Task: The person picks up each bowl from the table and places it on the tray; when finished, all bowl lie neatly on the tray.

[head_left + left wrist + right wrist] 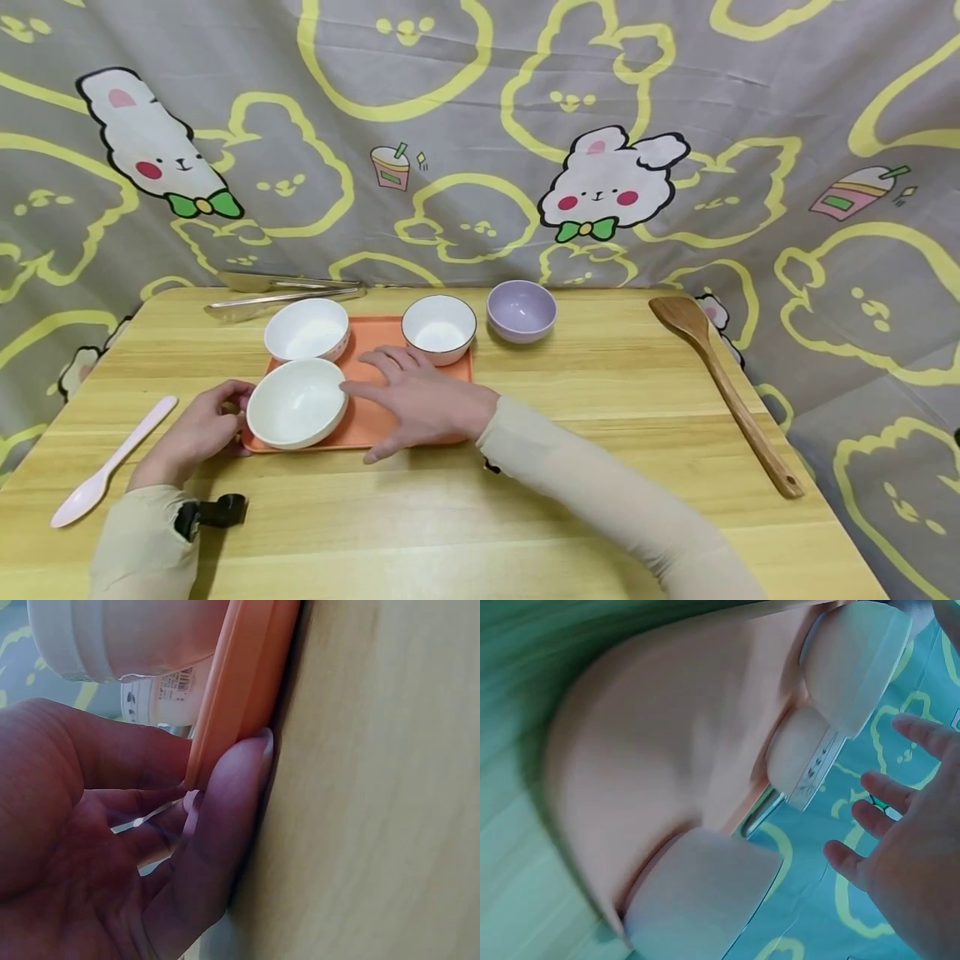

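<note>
My left hand [197, 432] is at the left end of the orange tray [369, 329]. In the left wrist view, the fingers [238, 769] pinch the tray's rim. Above the tray, my right hand [423, 396] spreads its fingers and holds nothing. On the tray's left side stand a plain white bowl [296, 404] in front and a second white bowl [306, 329] behind it. A dark-rimmed white bowl [439, 325] stands at the tray's back right. The right wrist view shows the right hand [915, 847] apart from these bowls.
A purple bowl [521, 311] stands right of the tray. Metal tongs [285, 296] lie at the table's back left. A pale pink spoon [112, 462] lies left of my left hand. Far right lies a wooden spatula [723, 383]. A patterned curtain [480, 142] hangs behind the table.
</note>
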Demonstrator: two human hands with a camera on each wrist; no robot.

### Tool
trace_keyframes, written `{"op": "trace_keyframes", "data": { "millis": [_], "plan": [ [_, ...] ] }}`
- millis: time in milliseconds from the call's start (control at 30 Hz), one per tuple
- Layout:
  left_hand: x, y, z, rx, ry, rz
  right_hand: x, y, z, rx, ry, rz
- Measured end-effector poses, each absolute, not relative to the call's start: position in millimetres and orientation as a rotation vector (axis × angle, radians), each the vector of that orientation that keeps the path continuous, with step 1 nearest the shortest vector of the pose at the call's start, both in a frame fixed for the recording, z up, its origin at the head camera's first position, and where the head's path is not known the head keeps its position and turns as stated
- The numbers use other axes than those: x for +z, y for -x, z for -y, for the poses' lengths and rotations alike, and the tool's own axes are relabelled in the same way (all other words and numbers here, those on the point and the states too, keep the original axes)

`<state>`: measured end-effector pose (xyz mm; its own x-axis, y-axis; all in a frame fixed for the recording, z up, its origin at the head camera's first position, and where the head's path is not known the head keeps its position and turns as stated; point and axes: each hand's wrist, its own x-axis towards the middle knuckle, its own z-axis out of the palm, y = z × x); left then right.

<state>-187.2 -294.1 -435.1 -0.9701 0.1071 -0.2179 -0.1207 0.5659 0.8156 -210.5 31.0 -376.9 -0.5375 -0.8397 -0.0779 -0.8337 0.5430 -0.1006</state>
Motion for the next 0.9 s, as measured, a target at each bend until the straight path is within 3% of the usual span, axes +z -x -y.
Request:
{"op": "trace_keyframes", "data": {
  "millis": [900],
  "plan": [
    [-434.0, 186.9, 293.3, 1.361, 0.011, -2.555, -380.6, 206.9, -120.9, -0.341, 1.312, -2.721]
  ]
}}
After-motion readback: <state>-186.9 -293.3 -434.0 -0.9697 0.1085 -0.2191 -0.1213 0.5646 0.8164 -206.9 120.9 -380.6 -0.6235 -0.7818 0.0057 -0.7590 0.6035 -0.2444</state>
